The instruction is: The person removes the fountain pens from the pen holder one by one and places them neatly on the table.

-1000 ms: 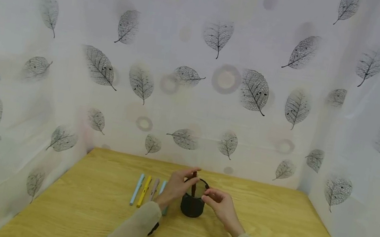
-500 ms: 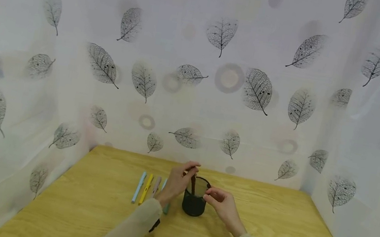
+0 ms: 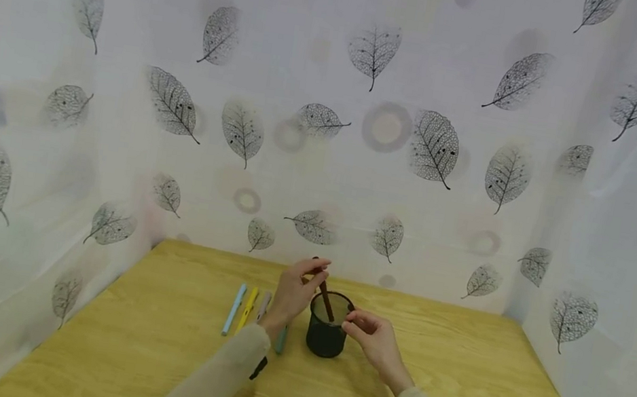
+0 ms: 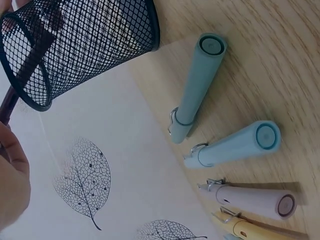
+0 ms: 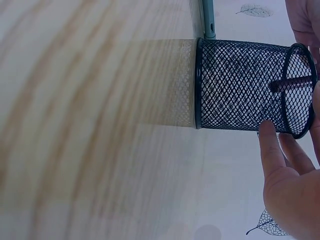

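A black wire-mesh pen holder (image 3: 325, 342) stands upright on the table. My left hand (image 3: 293, 296) grips a dark reddish-brown pen (image 3: 327, 304) by its upper part. That pen leans, with its lower end inside the mouth of the holder; it shows through the mesh in the right wrist view. At the holder's right rim, my right hand (image 3: 377, 344) pinches the edge between thumb and fingers, and one fingertip touches the mesh wall. Left of the holder lies a green pen (image 4: 200, 82), partly behind my left wrist in the head view.
Beside the green pen lie a light blue pen (image 4: 240, 145), a greyish-mauve pen (image 4: 255, 200) and a yellow pen (image 4: 255, 231). Another light blue pen (image 3: 234, 309) is farthest left. Leaf-print curtains (image 3: 324, 158) enclose the wooden table (image 3: 482, 387) at the back and sides.
My left hand has moved up and slightly left, tilting the brown pen from nearly upright and raising its lower end. The right hand and the holder stay in place.
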The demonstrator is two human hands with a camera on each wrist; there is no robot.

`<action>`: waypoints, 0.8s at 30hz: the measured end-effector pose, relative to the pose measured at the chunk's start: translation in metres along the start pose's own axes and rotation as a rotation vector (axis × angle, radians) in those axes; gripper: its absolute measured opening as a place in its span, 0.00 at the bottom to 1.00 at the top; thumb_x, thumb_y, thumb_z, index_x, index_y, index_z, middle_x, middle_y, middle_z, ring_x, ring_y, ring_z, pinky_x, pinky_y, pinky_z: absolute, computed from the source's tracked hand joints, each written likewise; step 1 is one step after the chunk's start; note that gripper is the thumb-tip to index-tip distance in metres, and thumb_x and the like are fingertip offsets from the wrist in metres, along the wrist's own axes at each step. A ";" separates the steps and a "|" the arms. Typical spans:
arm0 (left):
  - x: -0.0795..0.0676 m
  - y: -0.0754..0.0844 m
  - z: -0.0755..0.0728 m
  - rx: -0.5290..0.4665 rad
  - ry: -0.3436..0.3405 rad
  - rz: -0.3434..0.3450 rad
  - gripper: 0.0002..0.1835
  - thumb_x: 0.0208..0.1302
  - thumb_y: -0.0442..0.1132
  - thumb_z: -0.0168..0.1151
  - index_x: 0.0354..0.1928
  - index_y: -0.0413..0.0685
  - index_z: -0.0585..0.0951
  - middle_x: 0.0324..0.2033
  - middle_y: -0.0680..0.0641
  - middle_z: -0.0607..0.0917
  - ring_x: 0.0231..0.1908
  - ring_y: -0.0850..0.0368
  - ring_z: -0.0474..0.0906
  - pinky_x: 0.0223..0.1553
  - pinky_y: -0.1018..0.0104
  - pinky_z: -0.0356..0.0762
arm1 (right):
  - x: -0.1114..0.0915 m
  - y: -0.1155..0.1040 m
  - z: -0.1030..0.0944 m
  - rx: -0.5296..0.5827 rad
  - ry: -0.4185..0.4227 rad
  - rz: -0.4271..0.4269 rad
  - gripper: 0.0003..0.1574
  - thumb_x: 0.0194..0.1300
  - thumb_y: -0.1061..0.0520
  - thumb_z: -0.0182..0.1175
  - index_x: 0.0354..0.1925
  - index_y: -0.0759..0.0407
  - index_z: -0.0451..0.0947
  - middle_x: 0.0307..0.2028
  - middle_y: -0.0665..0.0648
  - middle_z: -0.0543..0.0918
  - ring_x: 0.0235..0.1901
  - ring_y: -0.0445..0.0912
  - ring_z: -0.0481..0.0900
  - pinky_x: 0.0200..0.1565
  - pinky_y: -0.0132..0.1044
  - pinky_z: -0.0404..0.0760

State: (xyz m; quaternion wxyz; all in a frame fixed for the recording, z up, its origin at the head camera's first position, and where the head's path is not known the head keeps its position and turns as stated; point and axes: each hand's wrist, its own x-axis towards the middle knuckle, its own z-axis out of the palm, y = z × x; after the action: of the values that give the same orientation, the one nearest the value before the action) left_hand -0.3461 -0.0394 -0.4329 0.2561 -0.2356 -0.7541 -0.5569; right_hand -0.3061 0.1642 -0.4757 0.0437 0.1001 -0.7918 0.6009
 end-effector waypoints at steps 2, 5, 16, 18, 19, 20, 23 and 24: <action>0.001 0.001 -0.001 -0.003 0.005 -0.012 0.16 0.65 0.35 0.65 0.54 0.52 0.83 0.44 0.47 0.85 0.43 0.52 0.83 0.34 0.69 0.82 | 0.000 -0.001 -0.001 0.009 -0.006 0.010 0.12 0.65 0.58 0.65 0.44 0.65 0.82 0.49 0.62 0.85 0.47 0.43 0.83 0.49 0.34 0.79; 0.003 0.004 -0.005 -0.002 0.015 -0.055 0.18 0.62 0.35 0.67 0.55 0.53 0.83 0.46 0.46 0.85 0.44 0.51 0.84 0.32 0.70 0.81 | 0.000 -0.002 -0.002 0.008 -0.006 0.019 0.12 0.65 0.58 0.65 0.44 0.65 0.82 0.52 0.61 0.84 0.54 0.47 0.81 0.54 0.39 0.79; 0.008 0.007 -0.035 -0.182 0.165 -0.214 0.20 0.64 0.34 0.66 0.58 0.54 0.81 0.48 0.43 0.84 0.39 0.46 0.85 0.21 0.64 0.79 | 0.002 -0.004 -0.003 -0.004 -0.012 0.013 0.16 0.63 0.52 0.67 0.45 0.62 0.83 0.54 0.62 0.83 0.53 0.45 0.81 0.53 0.38 0.80; 0.008 0.004 -0.040 -0.174 0.189 -0.227 0.20 0.64 0.35 0.66 0.58 0.55 0.81 0.48 0.42 0.84 0.38 0.51 0.85 0.21 0.65 0.79 | 0.002 -0.004 -0.003 -0.007 -0.012 0.017 0.18 0.63 0.51 0.67 0.45 0.62 0.83 0.55 0.61 0.82 0.52 0.44 0.81 0.53 0.38 0.80; 0.007 0.003 -0.043 -0.173 0.196 -0.233 0.20 0.65 0.35 0.65 0.59 0.56 0.81 0.48 0.42 0.84 0.38 0.53 0.85 0.22 0.65 0.79 | 0.002 -0.004 -0.003 -0.006 -0.010 0.024 0.18 0.63 0.51 0.68 0.45 0.62 0.83 0.55 0.61 0.82 0.52 0.44 0.81 0.53 0.38 0.80; 0.006 0.003 -0.045 -0.174 0.200 -0.236 0.21 0.65 0.36 0.65 0.59 0.56 0.80 0.48 0.42 0.84 0.38 0.54 0.85 0.22 0.65 0.79 | 0.001 -0.004 -0.003 -0.005 -0.010 0.027 0.18 0.62 0.51 0.68 0.45 0.62 0.83 0.56 0.60 0.82 0.52 0.45 0.81 0.53 0.39 0.80; 0.001 0.001 -0.053 -0.172 0.201 -0.245 0.21 0.66 0.37 0.64 0.61 0.57 0.79 0.48 0.43 0.84 0.39 0.56 0.85 0.23 0.68 0.77 | 0.000 -0.003 -0.003 0.002 -0.012 0.038 0.17 0.62 0.51 0.68 0.45 0.61 0.83 0.57 0.60 0.82 0.54 0.47 0.80 0.55 0.43 0.79; 0.000 0.000 -0.055 -0.173 0.200 -0.245 0.21 0.66 0.36 0.63 0.61 0.57 0.79 0.48 0.43 0.84 0.39 0.56 0.86 0.23 0.70 0.75 | -0.001 -0.003 -0.003 0.004 -0.014 0.041 0.17 0.62 0.52 0.68 0.45 0.61 0.83 0.56 0.60 0.82 0.54 0.48 0.80 0.56 0.44 0.79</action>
State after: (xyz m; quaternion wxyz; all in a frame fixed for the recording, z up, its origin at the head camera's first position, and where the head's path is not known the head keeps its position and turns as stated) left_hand -0.3391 -0.0927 -0.4194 0.2386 -0.1066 -0.6972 -0.6676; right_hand -0.3044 0.1660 -0.4724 0.0258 0.0879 -0.7929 0.6025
